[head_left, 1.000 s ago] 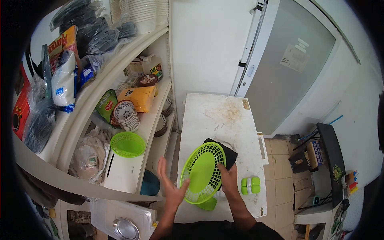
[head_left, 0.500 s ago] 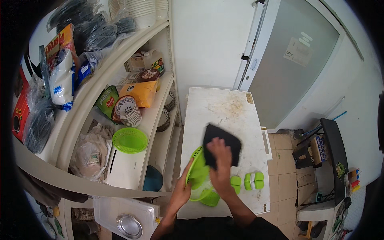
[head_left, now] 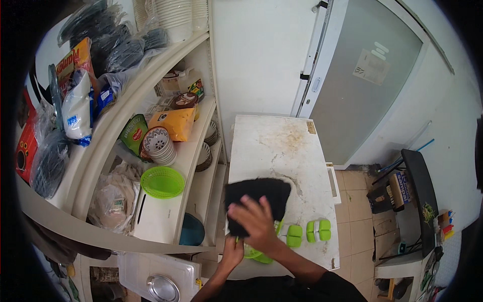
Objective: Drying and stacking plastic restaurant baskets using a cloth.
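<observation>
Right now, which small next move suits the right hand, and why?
Probably slide the black cloth toward the near end of the green basket: the right hand is spread on the cloth, which covers the far part, while some near part shows bare and the left hand holds it.

Right hand (head_left: 257, 225) flat, fingers (head_left: 249, 205) splayed — left hand (head_left: 232, 252) lower, curled — forearms (head_left: 298, 260) angled inward.
</observation>
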`<state>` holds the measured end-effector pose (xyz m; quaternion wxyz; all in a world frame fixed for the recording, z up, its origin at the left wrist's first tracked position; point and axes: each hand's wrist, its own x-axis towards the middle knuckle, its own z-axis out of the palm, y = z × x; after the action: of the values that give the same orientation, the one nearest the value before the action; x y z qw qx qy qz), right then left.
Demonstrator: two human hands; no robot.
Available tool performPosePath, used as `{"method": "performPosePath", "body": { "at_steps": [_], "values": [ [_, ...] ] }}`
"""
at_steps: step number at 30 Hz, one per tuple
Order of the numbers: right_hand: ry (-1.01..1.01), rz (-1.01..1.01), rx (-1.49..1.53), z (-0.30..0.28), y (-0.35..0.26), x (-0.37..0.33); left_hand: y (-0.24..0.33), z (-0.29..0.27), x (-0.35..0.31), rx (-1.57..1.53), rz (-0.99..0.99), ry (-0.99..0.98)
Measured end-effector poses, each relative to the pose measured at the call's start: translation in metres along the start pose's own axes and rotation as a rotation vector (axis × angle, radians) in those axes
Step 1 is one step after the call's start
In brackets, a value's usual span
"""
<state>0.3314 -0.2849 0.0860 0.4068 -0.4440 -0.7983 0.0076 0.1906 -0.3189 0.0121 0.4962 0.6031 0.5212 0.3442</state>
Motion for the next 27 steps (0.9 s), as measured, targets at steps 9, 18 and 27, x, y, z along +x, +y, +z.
{"method": "performPosePath", "body": {
  "at_steps": [9,18,27],
  "values": [
    [-0.004,0.389,0.078,0.002,0.011,-0.026,0.008,0.01,0.015,-0.541,0.219,0.5],
    [-0.001,0.907,0.398,0.017,-0.025,-0.062,0.03,-0.013,0.053,-0.924,0.191,0.511],
    [0.639,0.513,0.508,-0.037,-0.002,0.004,0.005,-0.024,0.044,-0.478,0.155,0.307]
  ]
}}
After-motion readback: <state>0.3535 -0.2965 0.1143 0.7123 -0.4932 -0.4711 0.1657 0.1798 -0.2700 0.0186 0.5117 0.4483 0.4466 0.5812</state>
